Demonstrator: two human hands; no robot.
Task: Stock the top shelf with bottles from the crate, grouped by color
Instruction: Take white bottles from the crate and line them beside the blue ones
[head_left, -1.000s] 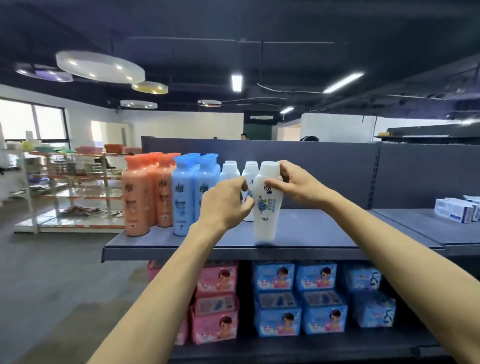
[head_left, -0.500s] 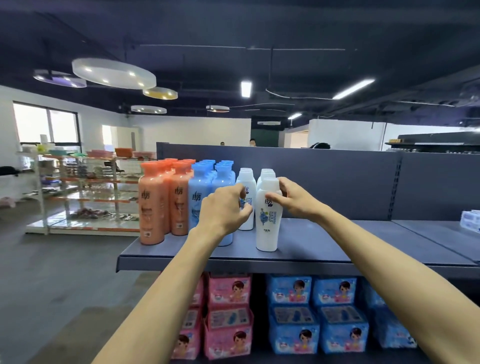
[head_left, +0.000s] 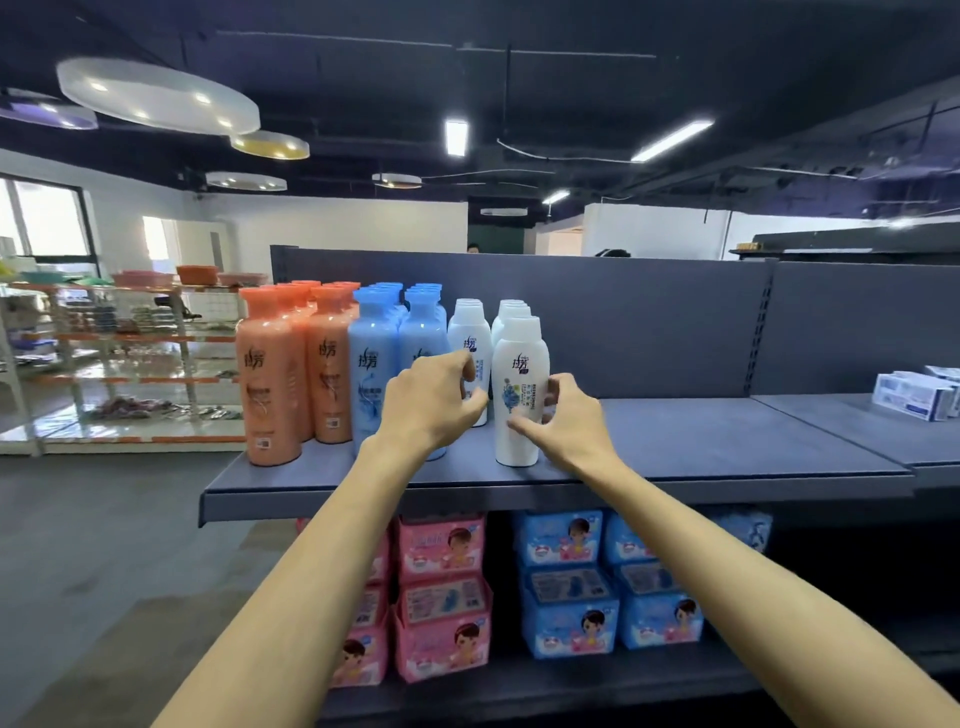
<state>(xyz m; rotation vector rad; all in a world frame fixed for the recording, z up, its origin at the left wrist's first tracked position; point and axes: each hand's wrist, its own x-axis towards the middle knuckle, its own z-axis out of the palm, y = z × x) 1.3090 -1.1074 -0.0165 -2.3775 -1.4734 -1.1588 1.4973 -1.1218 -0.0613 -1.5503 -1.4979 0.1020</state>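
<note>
Three colour blocks on the top shelf (head_left: 675, 457), grouped per task: orange bottles (head_left: 270, 379) and blue bottles (head_left: 371, 374) left of the hands, white btwn them. Right hand (head_left: 569, 421) wraps thumb & fingers round the front white bottle (head_left: 519, 364), prob. squaring it w/ its row. Left hand (head_left: 426, 405) is curled at the neighbouring white bottle (head_left: 469, 338); grip can't tell.
</note>
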